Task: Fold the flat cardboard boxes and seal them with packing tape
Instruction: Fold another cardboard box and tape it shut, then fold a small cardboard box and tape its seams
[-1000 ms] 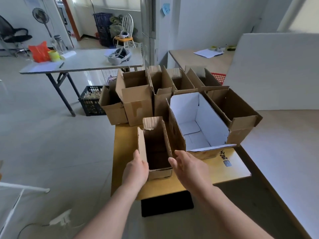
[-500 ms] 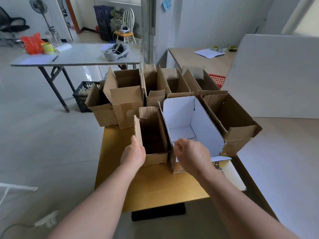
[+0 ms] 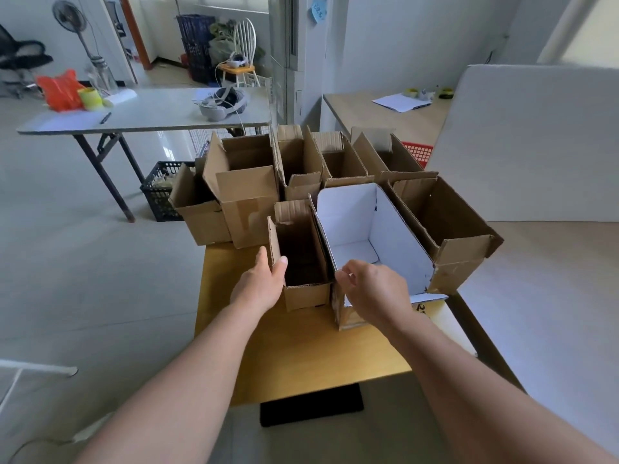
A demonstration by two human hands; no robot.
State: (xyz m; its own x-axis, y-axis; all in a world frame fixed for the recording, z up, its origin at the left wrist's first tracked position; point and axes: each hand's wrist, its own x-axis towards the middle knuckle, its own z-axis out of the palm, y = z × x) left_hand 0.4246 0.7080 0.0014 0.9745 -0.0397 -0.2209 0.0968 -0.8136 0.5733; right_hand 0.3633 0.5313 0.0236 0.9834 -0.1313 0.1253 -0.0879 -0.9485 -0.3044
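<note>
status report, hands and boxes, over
Left hand pinches wall of small brown cardboard box. Right hand holds rim of white-lined cardboard box. Open boxes crowd behind.

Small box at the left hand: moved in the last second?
Yes. The small box slid away from the person: its near end stuck out past the white box before, and now sits behind that box's near corner.

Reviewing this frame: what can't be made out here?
Head view throughout.
Floor of the small brown box: deep shadow, any tape unseen.
Fingertips of the right hand: hidden by its own back, so grip on the white-lined box is unclear.
Print on the near flap: mostly covered by the right wrist.
Objects on the far desk: too small to identify.
</note>
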